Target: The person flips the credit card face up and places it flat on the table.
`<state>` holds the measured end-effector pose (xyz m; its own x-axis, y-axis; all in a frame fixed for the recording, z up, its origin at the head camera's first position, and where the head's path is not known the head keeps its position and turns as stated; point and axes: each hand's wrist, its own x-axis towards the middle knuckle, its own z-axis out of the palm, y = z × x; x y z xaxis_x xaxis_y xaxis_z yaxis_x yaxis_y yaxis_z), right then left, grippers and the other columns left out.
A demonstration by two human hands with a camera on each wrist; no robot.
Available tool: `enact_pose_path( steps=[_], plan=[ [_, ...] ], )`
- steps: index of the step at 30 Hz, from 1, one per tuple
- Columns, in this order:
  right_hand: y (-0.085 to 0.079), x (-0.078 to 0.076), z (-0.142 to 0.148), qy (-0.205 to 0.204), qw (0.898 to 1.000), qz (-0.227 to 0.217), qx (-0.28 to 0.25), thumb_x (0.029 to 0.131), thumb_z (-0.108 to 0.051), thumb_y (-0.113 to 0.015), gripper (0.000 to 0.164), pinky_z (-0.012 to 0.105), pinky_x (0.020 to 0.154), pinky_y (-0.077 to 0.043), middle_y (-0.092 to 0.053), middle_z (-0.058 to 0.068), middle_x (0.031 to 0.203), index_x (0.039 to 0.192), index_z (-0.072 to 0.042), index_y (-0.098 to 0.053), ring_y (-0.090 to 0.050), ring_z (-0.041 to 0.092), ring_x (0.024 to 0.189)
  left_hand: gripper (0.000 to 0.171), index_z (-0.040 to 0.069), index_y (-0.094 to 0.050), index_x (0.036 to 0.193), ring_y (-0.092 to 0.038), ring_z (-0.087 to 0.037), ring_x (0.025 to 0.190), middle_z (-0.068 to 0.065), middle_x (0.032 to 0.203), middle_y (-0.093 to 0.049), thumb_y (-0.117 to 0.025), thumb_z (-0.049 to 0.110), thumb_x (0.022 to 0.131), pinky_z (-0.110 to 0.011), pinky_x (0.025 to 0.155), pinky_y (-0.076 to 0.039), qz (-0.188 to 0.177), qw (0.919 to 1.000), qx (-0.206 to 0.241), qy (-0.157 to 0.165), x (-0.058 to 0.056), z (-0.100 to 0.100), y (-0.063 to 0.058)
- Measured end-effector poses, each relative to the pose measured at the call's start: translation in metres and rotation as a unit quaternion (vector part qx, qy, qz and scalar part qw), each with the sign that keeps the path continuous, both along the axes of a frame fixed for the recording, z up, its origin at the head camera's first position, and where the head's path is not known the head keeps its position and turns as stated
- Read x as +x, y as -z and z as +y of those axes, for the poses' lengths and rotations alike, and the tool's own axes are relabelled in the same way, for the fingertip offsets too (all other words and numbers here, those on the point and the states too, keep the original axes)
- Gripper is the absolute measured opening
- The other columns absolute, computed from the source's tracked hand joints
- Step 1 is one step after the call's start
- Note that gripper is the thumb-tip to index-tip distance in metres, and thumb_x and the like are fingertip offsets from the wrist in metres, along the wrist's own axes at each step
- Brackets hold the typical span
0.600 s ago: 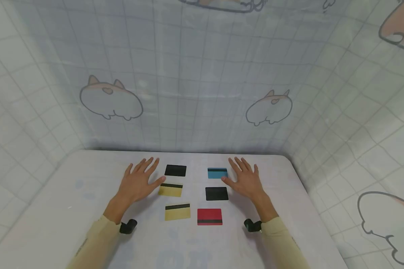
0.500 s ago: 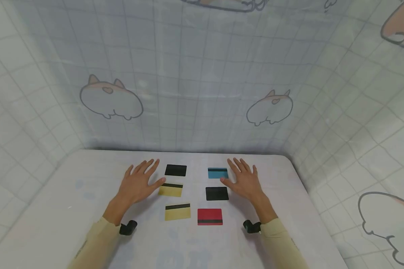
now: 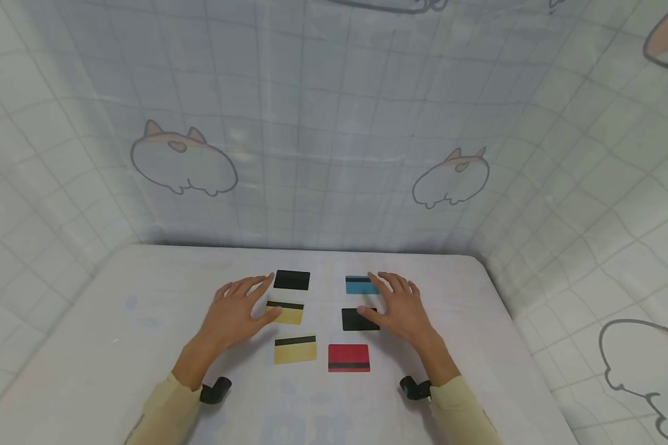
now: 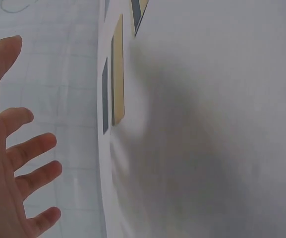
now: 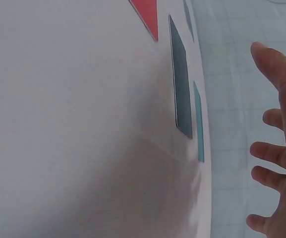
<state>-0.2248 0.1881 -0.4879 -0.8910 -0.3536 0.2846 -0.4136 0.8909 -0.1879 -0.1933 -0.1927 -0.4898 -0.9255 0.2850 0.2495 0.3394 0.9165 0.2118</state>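
Observation:
In the head view, six-sided spread aside, several flat cards lie in two columns on the white table. My left hand (image 3: 231, 315) hovers at the left column, fingers spread and relaxed, its thumb overlapping a yellow card with a dark stripe (image 3: 292, 316). Beyond its index fingertip lies a black card (image 3: 292, 280). My right hand (image 3: 403, 312) hovers at the right column, holding nothing; its thumb overlaps another black card (image 3: 356, 320) and its index finger overlaps a blue striped card (image 3: 359, 285). Both wrist views show the hands raised above the surface, fingers loosely bent.
Nearer the front lie a second yellow striped card (image 3: 295, 351) and a red striped card (image 3: 349, 358). The white table (image 3: 323, 408) ends at a grid-patterned curtain (image 3: 323, 154) behind it. Small black wrist devices (image 3: 216, 390) stick out inward from both sleeves.
Both hands have turned inward and their fingers have bent more. The right thumb has shifted from the blue card to over the black card. The cards stay in place.

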Motion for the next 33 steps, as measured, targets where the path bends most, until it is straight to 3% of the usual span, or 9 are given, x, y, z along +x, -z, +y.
enact_pose_path(
  steps=[15, 21, 25, 29, 33],
  plan=[
    [0.004, 0.019, -0.013, -0.046, 0.996, -0.063, -0.038, 0.085, -0.078, -0.055, 0.084, 0.054, 0.100, -0.039, -0.050, 0.004, 0.137, 0.153, -0.029, -0.044, -0.044, 0.024, 0.127, 0.076, 0.028, -0.041, 0.155, -0.055, -0.030, 0.123, -0.005, 0.132, -0.061, -0.053, 0.070, 0.093, -0.061, 0.102, -0.037, -0.037, 0.9971, 0.061, 0.027, 0.023, 0.009, -0.006],
    [0.007, 0.023, -0.023, -0.062, 0.992, -0.097, -0.055, 0.084, -0.078, -0.056, 0.082, 0.048, 0.097, -0.041, -0.052, 0.000, 0.132, 0.151, -0.032, -0.045, -0.047, 0.018, 0.121, 0.073, 0.025, -0.048, 0.151, -0.058, -0.018, 0.102, 0.004, 0.113, -0.064, -0.060, 0.065, 0.091, -0.051, 0.092, -0.043, -0.054, 0.9925, 0.097, 0.050, 0.029, 0.006, -0.004],
    [0.008, 0.025, -0.032, -0.075, 0.987, -0.124, -0.071, 0.084, -0.076, -0.059, 0.081, 0.043, 0.094, -0.046, -0.053, -0.004, 0.125, 0.152, -0.035, -0.043, -0.049, 0.012, 0.114, 0.073, 0.025, -0.053, 0.146, -0.056, -0.014, 0.093, 0.008, 0.106, -0.062, -0.063, 0.068, 0.087, -0.040, 0.081, -0.046, -0.088, 0.9881, 0.112, 0.058, 0.031, 0.005, -0.001],
    [0.012, 0.027, -0.041, -0.092, 0.981, -0.149, -0.089, 0.082, -0.073, -0.064, 0.079, 0.040, 0.089, -0.048, -0.056, -0.005, 0.116, 0.150, -0.036, -0.046, -0.052, 0.011, 0.106, 0.069, 0.024, -0.060, 0.136, -0.053, -0.012, 0.088, 0.010, 0.097, -0.059, -0.075, 0.063, 0.081, -0.031, 0.072, -0.043, -0.129, 0.9817, 0.124, 0.066, 0.033, 0.005, 0.004],
    [0.017, 0.030, -0.051, -0.116, 0.977, -0.156, -0.087, 0.082, -0.073, -0.066, 0.079, 0.038, 0.083, -0.044, -0.056, -0.006, 0.103, 0.147, -0.031, -0.050, -0.050, 0.009, 0.095, 0.065, 0.027, -0.063, 0.127, -0.049, -0.012, 0.084, 0.010, 0.091, -0.055, -0.083, 0.059, 0.074, -0.029, 0.072, -0.038, -0.147, 0.9782, 0.123, 0.080, 0.035, 0.003, 0.010]
  ],
)
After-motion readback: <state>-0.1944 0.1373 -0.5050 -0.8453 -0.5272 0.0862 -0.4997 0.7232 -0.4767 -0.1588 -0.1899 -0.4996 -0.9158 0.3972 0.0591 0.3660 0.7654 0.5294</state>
